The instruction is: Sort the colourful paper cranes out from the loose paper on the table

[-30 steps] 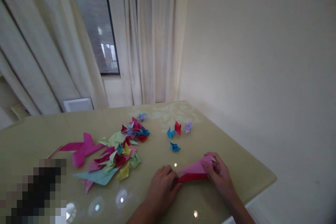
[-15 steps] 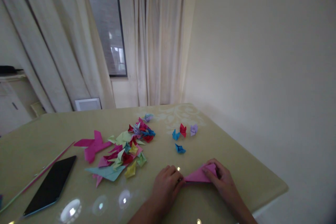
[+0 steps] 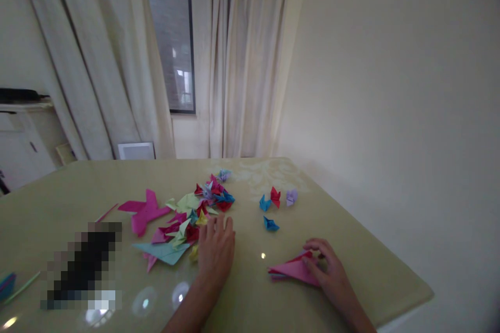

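My left hand (image 3: pixel 216 251) reaches over the right edge of a pile of small folded-paper pieces (image 3: pixel 183 234), fingers stretched out, palm down. Its fingers partly cover the pile's edge; nothing shows in its grasp. A yellow folded piece (image 3: pixel 194 253) lies beside its wrist side. Low over the table on the right, my right hand (image 3: pixel 327 266) pinches the wide end of a pointed pink folded paper (image 3: pixel 292 270) between thumb and fingers. Several layers, with some red and a pale edge, spread apart at its tip, which points left.
Beyond my hands sit two small blue folded pieces (image 3: pixel 271 223), a red one (image 3: pixel 275 196) and a lilac one (image 3: pixel 291 197). A magenta paper shape (image 3: pixel 144 212) and a pale blue folded paper (image 3: pixel 164 253) lie left. A dark blurred-out object (image 3: pixel 88 265) rests farther left. The wall borders the table's right side.
My left hand has let go of the pink folded paper and moved left and forward to the pile. The right hand keeps hold; the paper's layers now fan apart. The view has shifted slightly.
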